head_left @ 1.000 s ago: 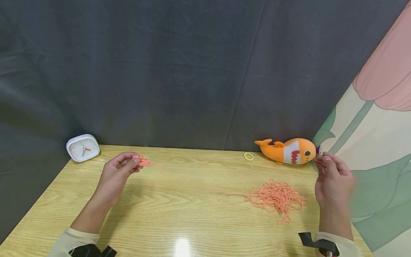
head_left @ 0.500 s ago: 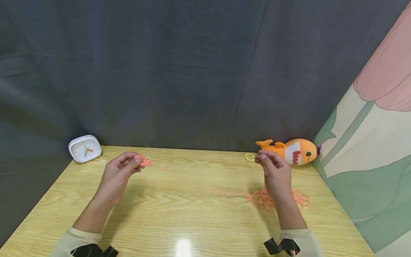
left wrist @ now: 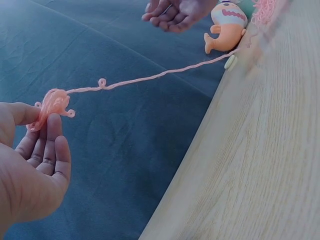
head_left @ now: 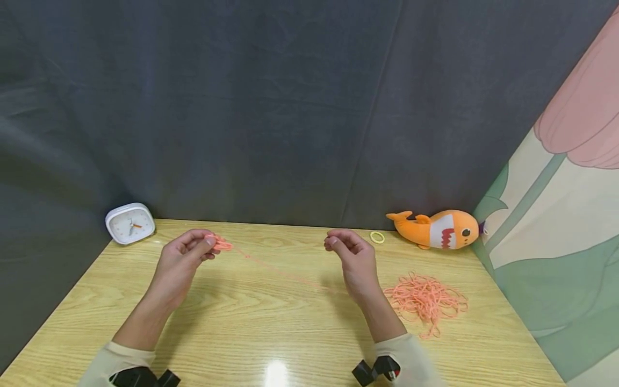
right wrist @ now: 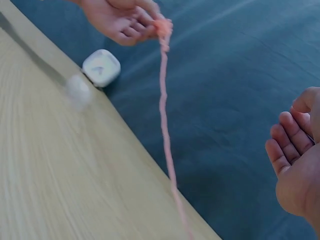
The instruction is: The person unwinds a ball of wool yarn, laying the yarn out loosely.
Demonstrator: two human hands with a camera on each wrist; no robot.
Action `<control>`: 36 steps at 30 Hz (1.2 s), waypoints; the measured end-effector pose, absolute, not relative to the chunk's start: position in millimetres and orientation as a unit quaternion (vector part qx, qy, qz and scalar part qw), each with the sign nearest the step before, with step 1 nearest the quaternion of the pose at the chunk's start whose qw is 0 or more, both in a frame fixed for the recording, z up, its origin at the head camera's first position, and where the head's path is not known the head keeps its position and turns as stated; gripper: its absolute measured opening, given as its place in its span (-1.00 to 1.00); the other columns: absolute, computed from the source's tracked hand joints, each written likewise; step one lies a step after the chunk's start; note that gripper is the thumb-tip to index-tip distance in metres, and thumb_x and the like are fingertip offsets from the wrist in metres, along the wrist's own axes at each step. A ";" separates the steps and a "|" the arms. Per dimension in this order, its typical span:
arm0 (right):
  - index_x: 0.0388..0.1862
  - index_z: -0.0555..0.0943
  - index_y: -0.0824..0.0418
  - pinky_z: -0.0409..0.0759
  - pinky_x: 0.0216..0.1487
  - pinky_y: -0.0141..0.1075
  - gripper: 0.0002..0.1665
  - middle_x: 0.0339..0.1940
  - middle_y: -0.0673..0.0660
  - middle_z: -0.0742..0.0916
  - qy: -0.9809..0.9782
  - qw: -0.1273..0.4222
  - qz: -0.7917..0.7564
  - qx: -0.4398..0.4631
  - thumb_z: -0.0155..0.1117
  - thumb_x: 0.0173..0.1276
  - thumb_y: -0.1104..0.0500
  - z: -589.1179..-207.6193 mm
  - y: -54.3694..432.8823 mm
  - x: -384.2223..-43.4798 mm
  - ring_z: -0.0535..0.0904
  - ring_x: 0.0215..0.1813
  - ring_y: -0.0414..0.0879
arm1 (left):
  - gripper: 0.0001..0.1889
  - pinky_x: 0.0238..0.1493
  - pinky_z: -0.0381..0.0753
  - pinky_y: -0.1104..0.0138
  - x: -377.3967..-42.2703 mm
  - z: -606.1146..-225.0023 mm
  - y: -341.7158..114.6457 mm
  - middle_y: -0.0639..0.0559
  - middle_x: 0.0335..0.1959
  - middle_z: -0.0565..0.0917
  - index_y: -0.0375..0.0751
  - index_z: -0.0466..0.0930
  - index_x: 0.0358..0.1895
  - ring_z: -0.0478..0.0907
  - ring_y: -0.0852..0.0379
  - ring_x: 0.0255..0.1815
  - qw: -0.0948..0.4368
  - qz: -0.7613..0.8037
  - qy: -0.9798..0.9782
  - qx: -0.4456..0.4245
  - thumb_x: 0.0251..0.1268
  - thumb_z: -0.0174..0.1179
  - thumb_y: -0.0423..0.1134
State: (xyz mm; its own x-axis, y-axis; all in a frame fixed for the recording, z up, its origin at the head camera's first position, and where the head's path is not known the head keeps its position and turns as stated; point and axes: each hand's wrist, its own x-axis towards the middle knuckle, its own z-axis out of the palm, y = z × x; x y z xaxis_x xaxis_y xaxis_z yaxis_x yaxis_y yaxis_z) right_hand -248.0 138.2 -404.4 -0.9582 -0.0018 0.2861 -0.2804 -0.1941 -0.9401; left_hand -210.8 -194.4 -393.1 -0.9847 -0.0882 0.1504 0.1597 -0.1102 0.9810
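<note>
My left hand (head_left: pixel 181 263) pinches a small bundle of pink-orange yarn (left wrist: pixel 52 106) between thumb and fingers, held above the table. From the bundle a single yarn strand (left wrist: pixel 145 78) runs across toward a loose yarn heap (head_left: pixel 425 301) on the table at right. Over the middle of the table hovers my right hand (head_left: pixel 358 269), its fingers loosely bent with nothing visible in them. In the right wrist view the right hand (right wrist: pixel 300 160) is apart from the strand, which hangs to its left.
An orange plush shark (head_left: pixel 435 230) lies at the table's back right, with a yellow ring (head_left: pixel 377 237) left of its tail. At the back left corner stands a white clock (head_left: pixel 130 223). A dark curtain (head_left: pixel 271 118) hangs along the back edge.
My right hand has moved left, from beside the shark's nose, past the ring, to the middle of the table. The left hand with the yarn bundle has hardly moved.
</note>
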 end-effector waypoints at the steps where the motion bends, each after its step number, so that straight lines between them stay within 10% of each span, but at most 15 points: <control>1: -0.12 0.70 0.19 0.68 0.12 -0.36 -0.92 -0.28 -0.03 0.78 -0.632 0.085 0.761 0.115 0.31 0.48 0.29 -405.2 133.3 -247.9 0.70 -0.16 -0.15 | -0.97 -0.11 0.65 0.46 -210.7 -393.0 -194.2 0.28 -0.26 0.74 -0.02 0.66 -0.14 0.68 0.32 -0.23 0.083 -0.744 -0.662 -0.027 0.51 0.25 -0.25; 36: 0.02 0.74 0.28 0.62 -0.15 -0.42 -0.77 -0.14 0.06 0.77 -0.691 -0.075 0.680 0.236 0.36 0.46 0.21 -431.8 30.7 -234.3 0.62 -0.20 -0.29 | -0.95 -0.08 0.64 0.46 -210.0 -393.5 -193.4 0.29 -0.24 0.74 -0.04 0.65 -0.11 0.65 0.32 -0.22 0.080 -0.736 -0.671 -0.038 0.52 0.24 -0.19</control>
State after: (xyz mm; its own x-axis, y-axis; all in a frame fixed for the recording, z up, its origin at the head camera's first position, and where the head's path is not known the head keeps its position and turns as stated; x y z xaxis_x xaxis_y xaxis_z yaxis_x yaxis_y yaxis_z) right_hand -234.3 30.7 -431.8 -0.8774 -0.4275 0.2177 -0.2245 -0.0351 -0.9738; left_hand -210.0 -193.4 -393.5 -0.9844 -0.0657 0.1632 0.1685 -0.0862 0.9819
